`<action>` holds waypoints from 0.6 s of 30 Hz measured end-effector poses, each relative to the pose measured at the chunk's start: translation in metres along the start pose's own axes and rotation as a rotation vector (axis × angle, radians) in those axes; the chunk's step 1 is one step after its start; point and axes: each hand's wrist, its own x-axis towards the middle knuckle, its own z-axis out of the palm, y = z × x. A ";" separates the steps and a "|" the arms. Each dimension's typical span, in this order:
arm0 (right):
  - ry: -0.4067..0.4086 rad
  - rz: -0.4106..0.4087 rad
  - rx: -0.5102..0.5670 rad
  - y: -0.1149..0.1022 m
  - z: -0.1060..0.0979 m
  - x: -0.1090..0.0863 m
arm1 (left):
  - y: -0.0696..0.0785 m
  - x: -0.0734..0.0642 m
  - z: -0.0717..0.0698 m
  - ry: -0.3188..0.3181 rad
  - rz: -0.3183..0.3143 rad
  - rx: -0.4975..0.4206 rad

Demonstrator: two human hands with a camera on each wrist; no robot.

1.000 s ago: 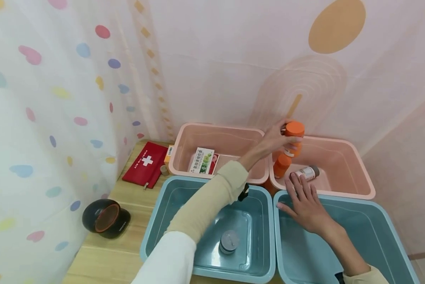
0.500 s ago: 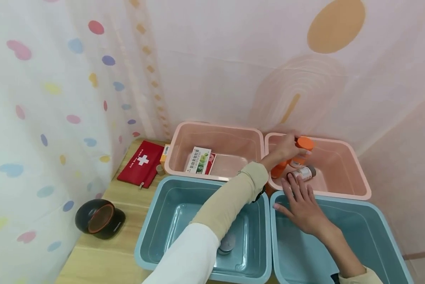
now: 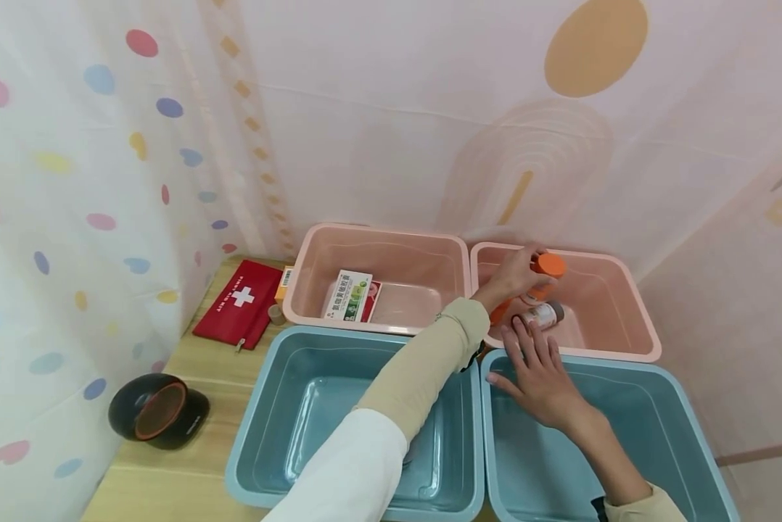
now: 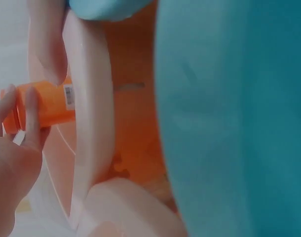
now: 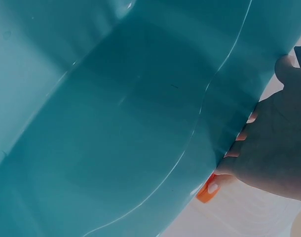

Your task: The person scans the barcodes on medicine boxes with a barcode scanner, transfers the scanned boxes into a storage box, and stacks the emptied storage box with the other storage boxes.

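Observation:
My left hand (image 3: 516,274) grips an orange medicine bottle (image 3: 551,265) near its orange cap, inside the right pink bin (image 3: 606,293). In the left wrist view the same bottle (image 4: 51,106) shows a white barcode label. Beside it, a second orange bottle (image 3: 499,312) is mostly hidden by my left hand and wrist. A white-labelled bottle with a grey cap (image 3: 541,315) lies on its side there. My right hand (image 3: 542,384) reaches over the front right blue bin's rim, fingers straight and spread. Its fingertips are at the lying bottle; contact is unclear.
The left pink bin (image 3: 410,255) holds medicine boxes (image 3: 350,293). In the left blue bin (image 3: 322,406), a grey-lidded item is mostly hidden by my sleeve. A red first-aid pouch (image 3: 239,301) and a black rounded object (image 3: 159,412) rest on the wooden table (image 3: 169,482).
My left hand has lowered the orange medicine bottle into the right pink bin. My right hand has stayed by the lying bottle. The head view has turned slightly right.

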 end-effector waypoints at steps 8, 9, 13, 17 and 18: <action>-0.019 0.015 -0.011 -0.004 -0.002 0.001 | -0.006 0.003 0.008 -0.046 -0.025 0.019; -0.018 0.013 -0.011 -0.004 -0.001 0.001 | -0.008 0.002 0.008 -0.041 -0.051 0.017; -0.014 0.011 -0.007 -0.005 -0.001 0.001 | -0.023 0.011 0.014 -0.001 -0.142 0.029; 0.003 0.008 0.007 -0.002 0.001 0.000 | -0.039 0.026 0.026 0.038 -0.189 0.110; 0.009 0.006 0.010 -0.001 0.001 -0.001 | -0.039 0.027 0.025 0.033 -0.200 0.114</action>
